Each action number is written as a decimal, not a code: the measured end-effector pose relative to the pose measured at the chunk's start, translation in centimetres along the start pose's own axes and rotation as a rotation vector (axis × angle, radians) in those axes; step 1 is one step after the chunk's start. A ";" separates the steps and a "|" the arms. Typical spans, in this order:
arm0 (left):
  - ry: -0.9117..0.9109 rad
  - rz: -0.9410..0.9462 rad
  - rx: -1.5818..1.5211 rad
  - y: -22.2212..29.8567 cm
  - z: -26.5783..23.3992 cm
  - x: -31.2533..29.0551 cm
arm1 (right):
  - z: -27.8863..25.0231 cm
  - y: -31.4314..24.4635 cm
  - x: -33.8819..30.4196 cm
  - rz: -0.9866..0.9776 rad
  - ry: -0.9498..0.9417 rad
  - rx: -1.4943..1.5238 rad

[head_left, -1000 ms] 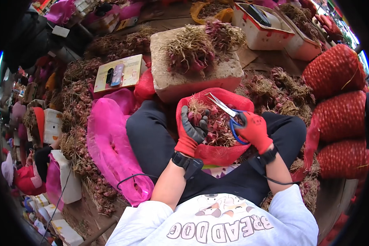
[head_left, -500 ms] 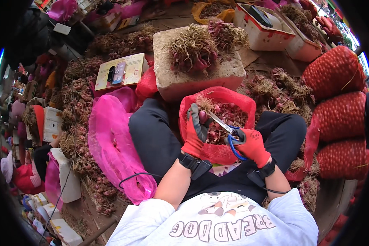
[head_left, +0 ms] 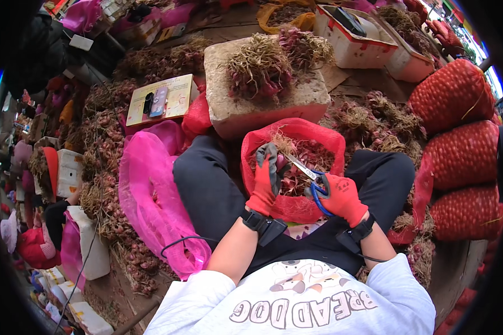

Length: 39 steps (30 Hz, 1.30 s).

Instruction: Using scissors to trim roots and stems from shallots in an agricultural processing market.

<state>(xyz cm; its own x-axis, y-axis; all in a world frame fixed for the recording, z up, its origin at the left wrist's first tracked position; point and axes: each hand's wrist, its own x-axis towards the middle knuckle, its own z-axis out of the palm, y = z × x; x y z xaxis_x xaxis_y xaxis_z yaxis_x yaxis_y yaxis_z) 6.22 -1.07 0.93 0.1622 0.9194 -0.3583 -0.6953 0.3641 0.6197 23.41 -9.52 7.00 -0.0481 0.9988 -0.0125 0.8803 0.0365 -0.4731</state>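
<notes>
Starting far left, loose red onions (head_left: 101, 162) are heaped on the floor, with a pink mesh sack (head_left: 145, 181) laid between them and the left leg (head_left: 209, 176), so barely any gap is left. A rooty bunch (head_left: 283, 146) is clasped in the curled left hand (head_left: 266, 177), over the left part of the open red net bag (head_left: 296, 209). The bag's far rim is crowded by a foam block (head_left: 313, 89); some free room is left above the opening, between the hands. The scissors (head_left: 303, 168) are gripped by their blue handles in the right hand (head_left: 345, 196), tip right near the bunch. Full red sacks (head_left: 465, 153) are stacked well apart, far right.
</notes>
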 end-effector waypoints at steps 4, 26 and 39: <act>0.033 -0.022 0.058 -0.4 0.2 0.1 | 2.0 0.4 -0.4 0.042 0.024 -0.103; 0.041 0.118 0.099 -0.8 -0.8 2.3 | 1.1 0.0 -2.2 0.080 0.112 0.050; 0.261 -0.066 0.394 -6.0 -1.5 4.4 | 4.5 5.4 0.3 0.356 -0.134 0.163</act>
<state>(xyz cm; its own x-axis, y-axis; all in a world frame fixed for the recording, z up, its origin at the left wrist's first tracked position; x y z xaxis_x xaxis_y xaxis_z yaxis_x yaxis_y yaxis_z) 10.02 0.58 -5.45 -0.0188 0.8426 -0.5382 -0.3631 0.4958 0.7889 25.96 -9.22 0.46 0.1752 0.9345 -0.3098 0.7676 -0.3267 -0.5515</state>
